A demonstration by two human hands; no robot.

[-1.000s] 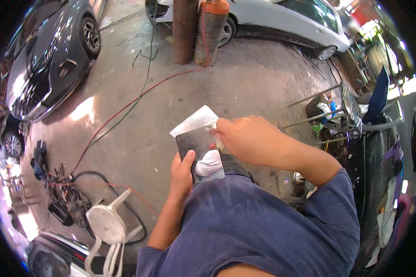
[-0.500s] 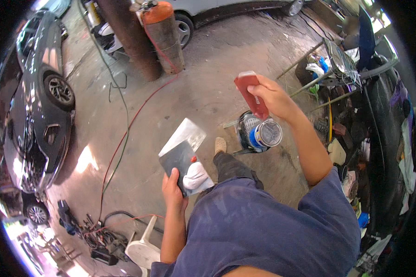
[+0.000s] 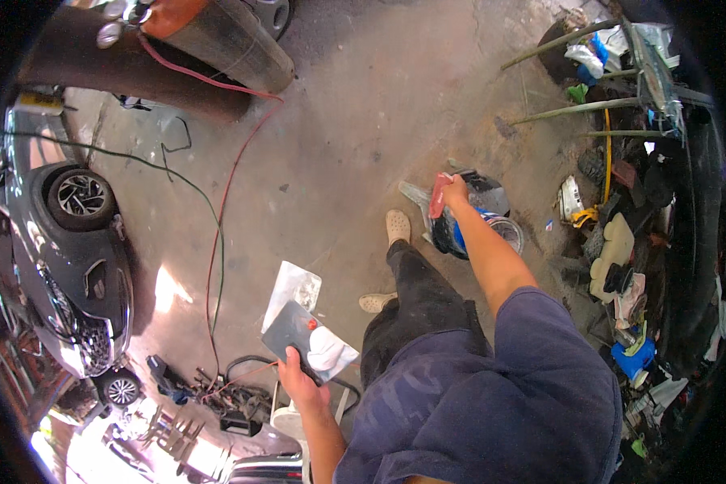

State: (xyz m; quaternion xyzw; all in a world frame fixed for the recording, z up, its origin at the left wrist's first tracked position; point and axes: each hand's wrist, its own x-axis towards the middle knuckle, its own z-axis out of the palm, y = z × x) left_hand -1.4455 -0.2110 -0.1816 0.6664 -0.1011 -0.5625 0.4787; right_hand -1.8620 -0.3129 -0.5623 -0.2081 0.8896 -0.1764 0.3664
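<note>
My left hand [image 3: 302, 385] grips a flat grey board [image 3: 279, 337], thumb on top. A mound of white putty-like paste [image 3: 327, 348] with a small red dab [image 3: 312, 324] lies on it. A whitish flat sheet [image 3: 289, 290] with smears extends past the board's far edge; whether they are joined I cannot tell. Farther right, my right hand [image 3: 455, 192] is closed around a flat red tube [image 3: 439, 198], above a dark, cluttered container [image 3: 486, 194]. Beside my right forearm, a round can [image 3: 506, 234] with a silver top and blue side is partly covered by the arm.
A dark car [image 3: 64, 242] stands at the left. Gas cylinders [image 3: 242, 48] stand at the far left, with red and green hoses [image 3: 220, 218] across the concrete floor. A metal frame [image 3: 577, 109] and piled scraps [image 3: 613, 250] line the right. A white plastic chair [image 3: 286, 415] is near my left arm.
My right hand has lowered the red tube toward the dark container beside the can. My view has shifted and turned. The left hand still holds the board.
</note>
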